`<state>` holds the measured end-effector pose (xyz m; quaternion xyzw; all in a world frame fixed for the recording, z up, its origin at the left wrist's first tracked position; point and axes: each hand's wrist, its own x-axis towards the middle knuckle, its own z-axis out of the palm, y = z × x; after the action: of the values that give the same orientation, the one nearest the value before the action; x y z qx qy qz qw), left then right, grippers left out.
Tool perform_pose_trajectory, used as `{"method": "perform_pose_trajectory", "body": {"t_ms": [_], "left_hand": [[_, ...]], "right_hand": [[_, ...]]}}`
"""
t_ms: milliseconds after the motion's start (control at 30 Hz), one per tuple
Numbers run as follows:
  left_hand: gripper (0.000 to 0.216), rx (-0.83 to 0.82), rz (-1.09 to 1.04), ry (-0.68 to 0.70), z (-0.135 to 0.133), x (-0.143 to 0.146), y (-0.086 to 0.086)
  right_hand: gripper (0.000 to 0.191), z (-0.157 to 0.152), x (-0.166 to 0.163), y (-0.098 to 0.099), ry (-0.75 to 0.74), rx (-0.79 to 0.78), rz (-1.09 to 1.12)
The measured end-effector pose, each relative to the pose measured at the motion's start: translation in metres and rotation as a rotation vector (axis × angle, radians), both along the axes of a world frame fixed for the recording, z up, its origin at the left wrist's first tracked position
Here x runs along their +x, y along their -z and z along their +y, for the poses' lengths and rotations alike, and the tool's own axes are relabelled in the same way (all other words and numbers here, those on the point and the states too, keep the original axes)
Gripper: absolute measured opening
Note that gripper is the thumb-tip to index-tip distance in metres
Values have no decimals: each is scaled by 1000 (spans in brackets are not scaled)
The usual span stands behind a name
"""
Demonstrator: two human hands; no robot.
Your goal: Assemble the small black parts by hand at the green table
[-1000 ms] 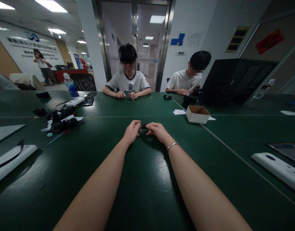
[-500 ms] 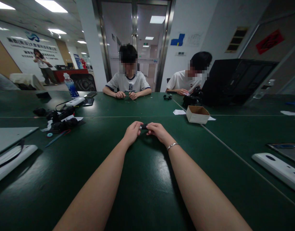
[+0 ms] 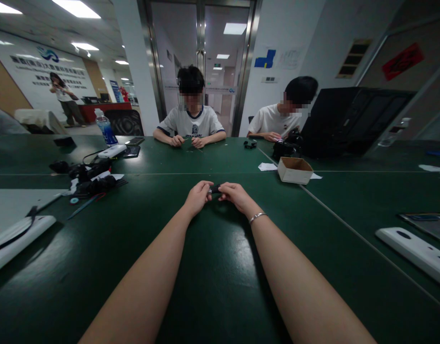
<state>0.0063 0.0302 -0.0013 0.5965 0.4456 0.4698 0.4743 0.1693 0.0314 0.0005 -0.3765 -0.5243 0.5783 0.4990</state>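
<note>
Both my arms reach forward over the dark green table (image 3: 212, 267). My left hand (image 3: 197, 197) and my right hand (image 3: 237, 196) meet at the table's middle, fingers curled. Between their fingertips they pinch a small black object (image 3: 214, 189), held just above the tabletop; its shape is too small to make out. A thin silver bracelet (image 3: 257, 217) circles my right wrist.
A small open cardboard box (image 3: 295, 170) stands right of my hands. Black cables and parts (image 3: 92, 179) lie at the left, with a water bottle (image 3: 105, 127) behind. White flat devices lie at the left edge (image 3: 15, 239) and right edge (image 3: 415, 251). Two people sit across the table.
My hands have barely moved; the small black object is now pinched from both ends. A grey flat sheet at the far left has slid further into view.
</note>
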Motion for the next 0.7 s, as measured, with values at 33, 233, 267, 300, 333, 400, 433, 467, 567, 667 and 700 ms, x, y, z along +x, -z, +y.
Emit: {"method": "perform_pose_trajectory", "body": {"t_ms": [33,233,267,300,333,400,433,467,567,667,700], "left_hand": [[27,-3,-1,-2,0,0,0],[28,-14,-12,3,-1,0,-1],[28,-12,-17,12,-2,0,-1],[29,-13,-21,17,-2,0,-2],[29,-13,-23,15,-2,0,-2],[27,-10,-17,7,-2,0,-2],[26,-5,-11,7,-2,0,-2],[26,5,-3,9,-2,1,-2],[29,16,2,16,-2,1,-1],[26,-4,-8,16,-2,0,0],[26,1,-7,22,-2,0,0]], "right_hand": [[29,0,0,0,3,0,0],[28,1,1,2,7,-11,8],[28,1,1,2,6,-10,6],[28,1,1,2,6,-8,6],[28,1,1,2,5,-6,9],[27,0,1,1,5,-4,17],[27,0,1,1,5,-3,16],[27,0,1,1,5,-2,14],[27,0,1,0,2,-1,5],[28,0,0,0,-1,-4,8],[28,0,0,0,-2,-7,6]]}}
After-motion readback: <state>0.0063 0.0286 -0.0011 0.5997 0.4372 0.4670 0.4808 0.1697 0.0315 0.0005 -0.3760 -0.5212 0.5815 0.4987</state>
